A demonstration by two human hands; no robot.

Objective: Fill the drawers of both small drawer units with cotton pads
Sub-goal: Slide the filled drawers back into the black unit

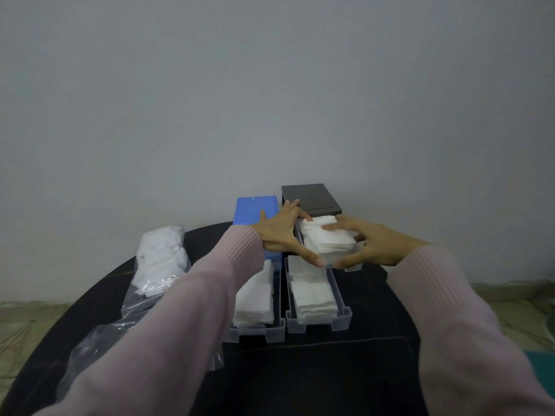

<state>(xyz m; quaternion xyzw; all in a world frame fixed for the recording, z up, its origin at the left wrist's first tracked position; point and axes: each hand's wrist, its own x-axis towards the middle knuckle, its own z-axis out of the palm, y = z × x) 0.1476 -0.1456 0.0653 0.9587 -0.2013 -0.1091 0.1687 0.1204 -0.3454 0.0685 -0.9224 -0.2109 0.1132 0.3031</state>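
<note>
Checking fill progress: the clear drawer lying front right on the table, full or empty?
Full: the front-right drawer holds white cotton pads stacked along its whole visible length.

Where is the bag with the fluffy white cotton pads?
In the head view, the clear plastic bag of cotton pads lies on the left side of the dark table, left of the blue drawer unit and beside the person's left sleeve.
</note>
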